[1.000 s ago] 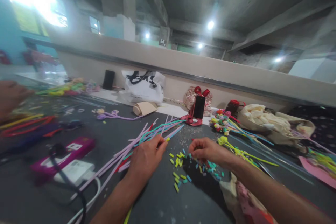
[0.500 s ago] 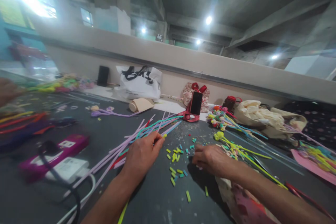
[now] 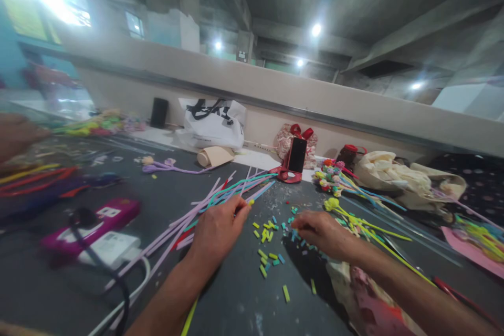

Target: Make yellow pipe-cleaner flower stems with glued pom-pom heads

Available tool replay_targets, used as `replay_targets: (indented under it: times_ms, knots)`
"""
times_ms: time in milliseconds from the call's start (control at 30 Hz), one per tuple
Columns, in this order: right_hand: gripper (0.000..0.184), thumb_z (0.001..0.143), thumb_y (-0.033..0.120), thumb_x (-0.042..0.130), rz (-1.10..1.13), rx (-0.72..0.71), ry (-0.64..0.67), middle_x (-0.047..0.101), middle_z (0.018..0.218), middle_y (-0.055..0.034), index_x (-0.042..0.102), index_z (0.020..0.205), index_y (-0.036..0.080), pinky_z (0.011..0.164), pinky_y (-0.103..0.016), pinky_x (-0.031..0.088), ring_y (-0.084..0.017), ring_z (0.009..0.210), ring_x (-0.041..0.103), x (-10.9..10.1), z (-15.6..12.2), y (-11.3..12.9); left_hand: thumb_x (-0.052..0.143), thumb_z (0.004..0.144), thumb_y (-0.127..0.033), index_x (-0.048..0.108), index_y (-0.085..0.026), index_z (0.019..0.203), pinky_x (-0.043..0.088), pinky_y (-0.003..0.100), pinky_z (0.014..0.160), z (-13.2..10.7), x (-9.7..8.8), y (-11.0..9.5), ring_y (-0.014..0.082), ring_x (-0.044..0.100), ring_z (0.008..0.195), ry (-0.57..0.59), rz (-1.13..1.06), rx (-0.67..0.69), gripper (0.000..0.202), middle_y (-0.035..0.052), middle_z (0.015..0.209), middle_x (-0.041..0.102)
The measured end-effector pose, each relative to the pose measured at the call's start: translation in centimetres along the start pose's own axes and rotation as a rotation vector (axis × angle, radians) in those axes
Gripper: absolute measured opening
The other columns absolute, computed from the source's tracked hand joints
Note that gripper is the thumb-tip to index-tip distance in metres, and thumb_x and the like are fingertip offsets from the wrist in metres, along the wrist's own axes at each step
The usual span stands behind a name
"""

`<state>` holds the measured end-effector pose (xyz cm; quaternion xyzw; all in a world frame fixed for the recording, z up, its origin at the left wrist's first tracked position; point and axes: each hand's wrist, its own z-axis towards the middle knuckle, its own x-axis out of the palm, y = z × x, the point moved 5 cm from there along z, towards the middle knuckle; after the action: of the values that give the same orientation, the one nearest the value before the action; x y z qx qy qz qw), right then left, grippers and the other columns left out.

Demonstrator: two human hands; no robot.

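A dark, crumb-strewn tabletop meets a pale partition under a lamp-lit concrete ceiling. The left hand pinches a yellow-tipped stem between closed fingers; the right hand's fingers curl low beside scattered cut pieces, their grip impossible to tell.

Bright-yellow stem and yellow, teal, blue snippets

Small pieces obstruct low travel between the left hand and right hand. The near counter offers a passage (two loose yellow pieces intrude) from the left forearm to the patterned cloth; lilac stems obstruct the left.
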<state>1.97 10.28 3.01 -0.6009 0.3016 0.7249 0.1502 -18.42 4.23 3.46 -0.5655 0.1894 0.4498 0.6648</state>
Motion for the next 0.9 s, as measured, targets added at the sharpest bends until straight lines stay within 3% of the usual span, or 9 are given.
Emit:
replay_targets:
  times_ms: [367,533,767,900]
  knots:
    - [0.015,0.079,0.015,0.052,-0.013,-0.153,0.135,0.064,0.075,-0.0009,0.067,0.08,0.019,0.064,-0.017,0.04,-0.012,0.073,0.058,1.9,0.2,3.8,0.038,0.081,-0.032,0.055,-0.023,0.076,0.034,0.021,0.059,-0.2,-0.1,-0.3,0.0131,0.057,0.064,0.02,0.031,0.023,0.021,-0.0009,0.068,0.063]
    - [0.02,0.079,0.015,0.05,-0.125,-0.086,0.106,0.063,0.085,-0.0044,0.066,0.09,0.02,0.067,-0.022,0.04,-0.016,0.077,0.059,2.1,2.6,2.7,0.038,0.081,-0.031,0.055,-0.022,0.075,0.035,0.022,0.059,-0.2,-0.1,-0.3,0.0133,0.057,0.065,0.03,0.016,0.026,0.02,-0.0004,0.068,0.062]
    - [0.021,0.077,0.013,0.046,-0.266,0.101,0.042,0.063,0.082,-0.0055,0.066,0.082,0.019,0.061,-0.023,0.037,-0.017,0.073,0.059,1.3,3.7,-0.8,0.038,0.081,-0.032,0.056,-0.022,0.075,0.034,0.022,0.059,-0.3,-0.3,-0.2,0.0141,0.057,0.066,0.02,-0.004,0.028,0.02,0.0001,0.069,0.063]
    - [0.019,0.078,0.014,0.046,-0.281,0.116,0.012,0.062,0.079,-0.0031,0.064,0.08,0.02,0.058,-0.021,0.034,-0.015,0.07,0.058,0.8,3.8,-0.4,0.039,0.081,-0.031,0.056,-0.022,0.075,0.035,0.022,0.059,-0.3,-0.2,-0.2,0.0138,0.057,0.066,0.023,-0.02,0.024,0.019,-0.0002,0.068,0.063]
